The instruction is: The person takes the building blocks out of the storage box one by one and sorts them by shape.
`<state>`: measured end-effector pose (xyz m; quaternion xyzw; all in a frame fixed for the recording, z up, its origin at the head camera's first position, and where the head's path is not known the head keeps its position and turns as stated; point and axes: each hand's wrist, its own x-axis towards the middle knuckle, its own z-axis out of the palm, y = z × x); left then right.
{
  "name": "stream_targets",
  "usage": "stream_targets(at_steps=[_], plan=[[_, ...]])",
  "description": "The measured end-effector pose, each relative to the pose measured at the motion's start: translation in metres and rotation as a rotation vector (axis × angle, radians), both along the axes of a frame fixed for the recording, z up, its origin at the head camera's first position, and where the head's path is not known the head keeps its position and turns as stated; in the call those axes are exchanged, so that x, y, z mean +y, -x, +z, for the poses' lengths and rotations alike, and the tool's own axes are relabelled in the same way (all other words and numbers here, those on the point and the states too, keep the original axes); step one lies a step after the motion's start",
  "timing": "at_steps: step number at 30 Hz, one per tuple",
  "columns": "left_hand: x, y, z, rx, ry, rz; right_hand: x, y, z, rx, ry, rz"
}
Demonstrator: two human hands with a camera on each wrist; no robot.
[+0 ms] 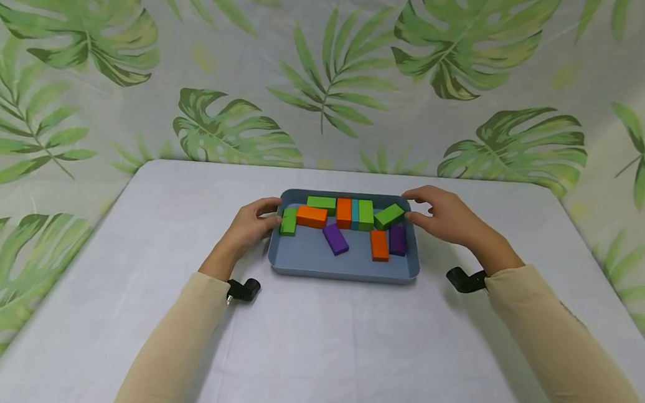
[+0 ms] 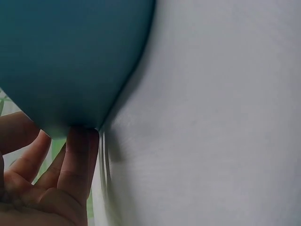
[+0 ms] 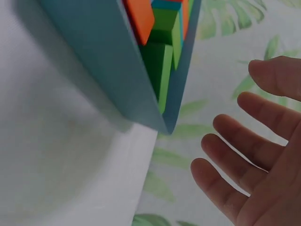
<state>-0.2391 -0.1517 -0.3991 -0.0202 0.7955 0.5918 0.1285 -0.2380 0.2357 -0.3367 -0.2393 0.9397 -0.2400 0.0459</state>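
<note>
A blue-grey tray lies on the table with several coloured blocks in it. At its left end, my left hand holds the rim near the far corner, beside an upright green block. In the left wrist view, fingertips press against the tray's outer wall. My right hand is by the far right corner, near a tilted green block. The right wrist view shows its fingers spread and apart from the tray wall, holding nothing.
Along the tray's back stand orange, thin blue and green blocks side by side. Purple and orange blocks lie nearer the front. A white cloth covers the table; a leaf-patterned curtain hangs behind.
</note>
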Motion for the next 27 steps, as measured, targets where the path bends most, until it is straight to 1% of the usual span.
stream_targets(at_steps=[7, 13, 17, 19, 24, 27], plan=[[-0.002, 0.000, -0.004, -0.019, -0.052, 0.015, -0.028, 0.013, 0.004, -0.010, -0.058, 0.089], [-0.004, 0.002, -0.007, -0.042, -0.084, 0.018, -0.055, 0.021, 0.006, -0.042, -0.132, 0.114], [-0.007, 0.005, -0.007, -0.042, -0.109, 0.007, -0.073, 0.028, 0.008, -0.041, -0.194, 0.140], [-0.009, 0.005, -0.007, -0.052, -0.114, 0.000, -0.080, 0.032, 0.006, -0.042, -0.222, 0.144], [-0.009, 0.006, -0.004, -0.079, -0.118, -0.030, -0.090, 0.041, -0.004, -0.058, -0.283, 0.137], [-0.009, 0.005, -0.002, -0.086, -0.132, -0.027, -0.094, 0.044, -0.009, -0.091, -0.311, 0.116]])
